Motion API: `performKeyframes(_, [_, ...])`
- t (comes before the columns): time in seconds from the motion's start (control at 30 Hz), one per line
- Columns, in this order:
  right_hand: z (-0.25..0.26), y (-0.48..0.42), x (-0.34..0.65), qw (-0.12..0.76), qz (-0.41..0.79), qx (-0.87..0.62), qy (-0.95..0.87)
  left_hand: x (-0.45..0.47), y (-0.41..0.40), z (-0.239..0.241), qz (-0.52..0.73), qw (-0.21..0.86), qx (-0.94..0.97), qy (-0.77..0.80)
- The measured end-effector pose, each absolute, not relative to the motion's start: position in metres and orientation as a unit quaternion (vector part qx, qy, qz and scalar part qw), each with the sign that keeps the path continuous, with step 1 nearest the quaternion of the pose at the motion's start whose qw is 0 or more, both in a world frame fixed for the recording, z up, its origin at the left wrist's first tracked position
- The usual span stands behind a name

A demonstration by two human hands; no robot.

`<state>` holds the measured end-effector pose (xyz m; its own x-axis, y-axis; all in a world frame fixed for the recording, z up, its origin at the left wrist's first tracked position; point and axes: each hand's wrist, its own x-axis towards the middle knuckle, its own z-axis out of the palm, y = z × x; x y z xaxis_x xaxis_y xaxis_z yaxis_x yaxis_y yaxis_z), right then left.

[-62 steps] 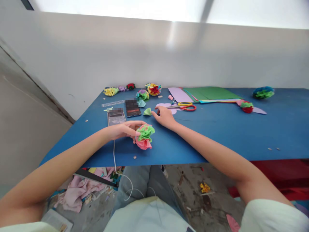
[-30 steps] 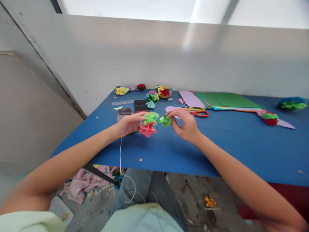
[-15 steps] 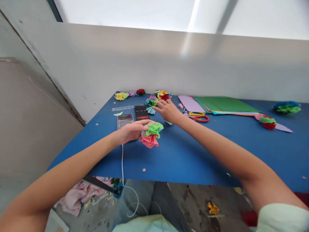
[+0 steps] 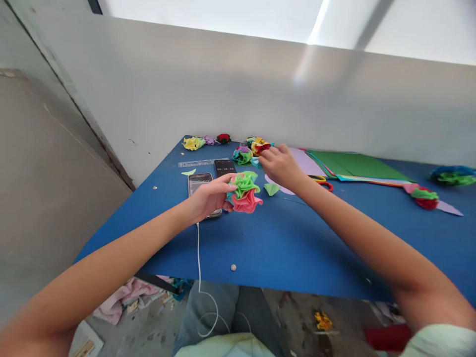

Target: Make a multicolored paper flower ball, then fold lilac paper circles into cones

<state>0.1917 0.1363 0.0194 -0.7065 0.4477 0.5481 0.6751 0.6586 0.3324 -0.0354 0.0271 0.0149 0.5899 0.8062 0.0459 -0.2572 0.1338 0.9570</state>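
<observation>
My left hand [image 4: 211, 198] is closed around a ruffled felt flower [image 4: 246, 186] in green, pink and a little blue, held above the blue table. Farther to the right, my right hand [image 4: 280, 166] has its fingers pinched on a light-blue folded piece [image 4: 256, 162], partly hidden by the fingertips. Just left of that piece lies a green, blue and purple ruffled flower [image 4: 242, 155]. Behind it is a yellow and red flower [image 4: 259, 145]. A light-green folded piece [image 4: 271, 189] rests below my right hand.
Two phones, one [image 4: 200, 182] with a white cable and another [image 4: 224, 167] showing a timer, lie by my left hand. Scissors [image 4: 326, 186] and green sheets [image 4: 357, 164] lie right of my right hand. A clear ruler [image 4: 197, 163] and a yellow flower [image 4: 193, 143] are at back left.
My right hand has picked up the light-blue folded piece and moved right, uncovering the light-green piece. The view has shifted. My left hand still holds the flower, turned slightly.
</observation>
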Motion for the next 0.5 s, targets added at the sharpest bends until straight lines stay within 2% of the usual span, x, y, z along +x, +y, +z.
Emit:
performKeyframes(0.13, [0.019, 0.077, 0.215, 0.365, -0.236, -0.341, -0.833, -0.034, 0.033, 0.008, 0.383, 0.719, 0.519, 0.261])
performKeyframes(0.3, [0.006, 0.019, 0.205, 0.481, -0.119, -0.273, -0.825, -0.028, 0.034, -0.002, 0.322, 0.741, 0.533, 0.250])
performKeyframes(0.4, [-0.001, 0.011, 0.198, 0.514, -0.070, -0.271, -0.811, -0.026, 0.031, -0.004, 0.356, 0.730, 0.525, 0.255])
performKeyframes(0.5, [-0.008, 0.015, 0.197, 0.520, -0.072, -0.283, -0.802, -0.024, 0.029, -0.002, 0.389, 0.722, 0.513, 0.256])
